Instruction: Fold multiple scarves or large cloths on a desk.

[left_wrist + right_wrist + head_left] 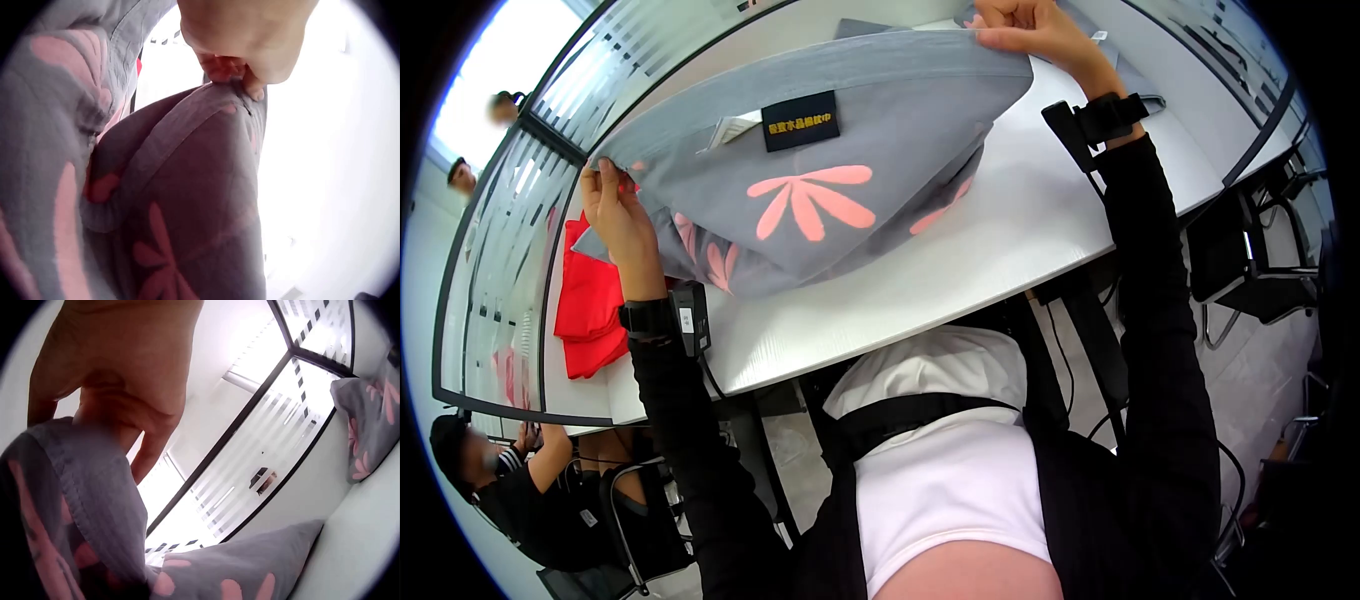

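Note:
A grey cloth [730,190] with a pink petal print is stretched between both hands above the white table. Its hemmed edge runs along the top, and a black label [801,121] with yellow characters sits just below, beside a small white tag [735,128]. At the left corner, my left hand [622,220] pinches the hem between thumb and fingers. My right hand [1045,40] grips the other end of that edge, farther up and to the right. The lower part of the cloth hangs in loose folds. In the left wrist view, the hem curves into a fold below the left hand [250,37].
Folded red cloth [590,310] lies on the table at the left. More grey cloth [369,425] with pink print lies at the back right. Glass partitions [495,270] border the table [1040,200]. A black chair [1240,250] stands right; a seated person [530,490] is lower left.

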Demonstrator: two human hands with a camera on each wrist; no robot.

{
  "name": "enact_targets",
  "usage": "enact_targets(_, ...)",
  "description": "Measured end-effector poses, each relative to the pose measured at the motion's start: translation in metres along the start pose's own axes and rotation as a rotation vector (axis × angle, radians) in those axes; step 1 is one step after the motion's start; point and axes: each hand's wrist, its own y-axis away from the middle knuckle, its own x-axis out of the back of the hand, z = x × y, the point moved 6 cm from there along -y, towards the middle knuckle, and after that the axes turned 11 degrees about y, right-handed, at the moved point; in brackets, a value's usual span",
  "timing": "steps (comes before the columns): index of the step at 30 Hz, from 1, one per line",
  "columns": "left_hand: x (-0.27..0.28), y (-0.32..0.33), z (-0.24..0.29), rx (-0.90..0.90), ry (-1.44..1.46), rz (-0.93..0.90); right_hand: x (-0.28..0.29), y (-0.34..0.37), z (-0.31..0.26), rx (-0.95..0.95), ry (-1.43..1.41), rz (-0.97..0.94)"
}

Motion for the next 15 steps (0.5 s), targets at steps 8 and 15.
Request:
enact_targets(8,0.015,-0.009,0.008,-0.051,0.016,-0.057,0.005,0.005,0.015,0.147,-0.020,-0.062)
enact_targets(15,0.005,-0.006,0.020,-0.086,-0.022,-0.005,0.004,0.008,0.024,0.413,-0.439,-0.454)
